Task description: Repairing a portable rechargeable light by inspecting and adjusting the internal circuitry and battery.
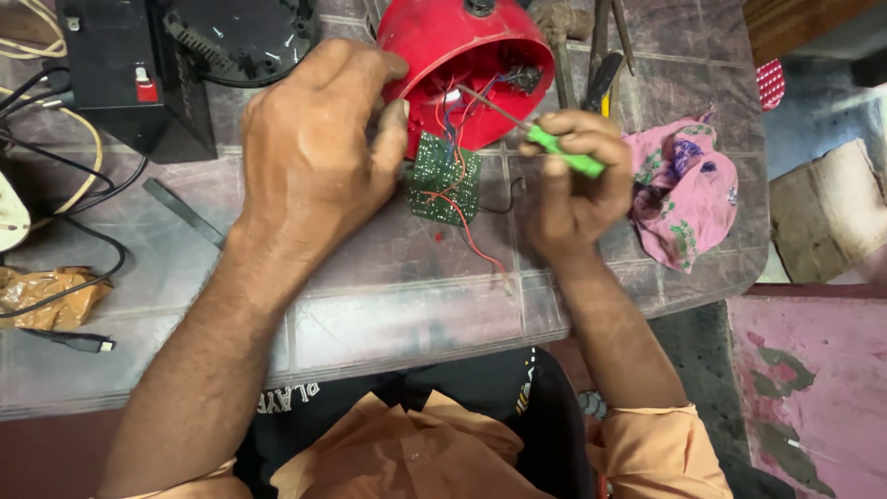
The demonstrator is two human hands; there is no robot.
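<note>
Left hand grips the red housing; right hand clamps a green-handled screwdriver, tip seemingly inside it.

Red casing, green circuit board, green-handled screwdriver, pink floral cloth.

two hands, one screwdriver, one circuit board.

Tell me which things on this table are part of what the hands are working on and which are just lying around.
In use: left hand, right hand, green-handled screwdriver, red housing, green circuit board.
Lying about: pink cloth, black box, brown wrapper, cables.
</note>
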